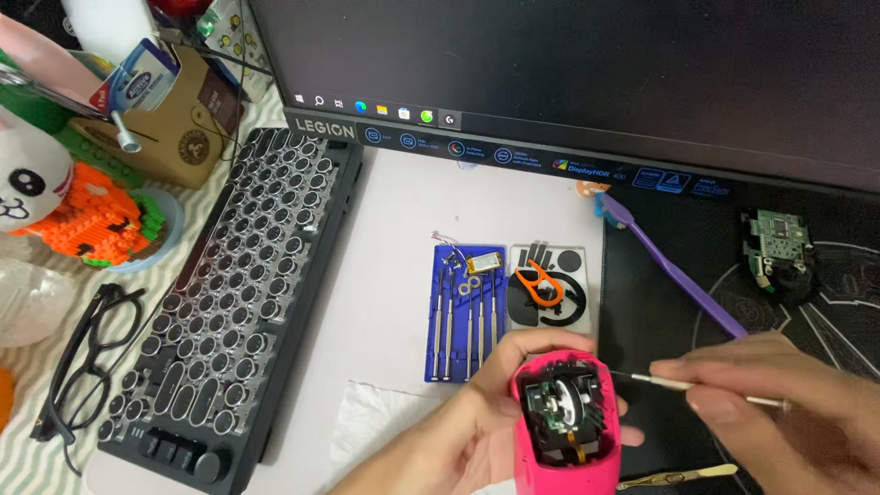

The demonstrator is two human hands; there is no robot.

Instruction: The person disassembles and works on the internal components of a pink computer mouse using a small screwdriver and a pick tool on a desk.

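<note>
1. The left hand [467, 431], at the bottom centre of the frame, cradles an opened pink computer mouse [564, 431]; its fingers curl around the shell's left side and top edge, with fingertips showing past the right side.
2. The mouse has its cover off, so the scroll wheel and the dark inner parts show in the upper half of the shell.
3. The right hand [779, 403], at the lower right, pinches a thin metal screwdriver [697, 390] between thumb and pressed-together fingers; the shaft lies nearly level and its tip points left, just beside the mouse's right edge.
4. Just above the mouse lies a blue tool tray [438, 353] with several slim screwdrivers in its slots and a small yellow battery [483, 263] at its top.
5. Right of the tray sits a clear packet of black adhesive pads [550, 284] with an orange plastic pry tool [539, 284] on it.
6. A purple toothbrush [683, 275] lies slantwise on the black desk mat [660, 312] right of centre.
7. A green circuit board [777, 249] rests on the mat at the upper right.
8. A black keyboard with round keys [234, 302] runs down the left, with black-framed glasses [87, 357] beside it at the lower left.
9. A monitor [568, 73] fills the top of the frame.
10. Brass tweezers [678, 476] lie at the bottom edge, under the right hand.
11. An orange brick-built pumpkin figure [101, 220] stands at the far left.
</note>
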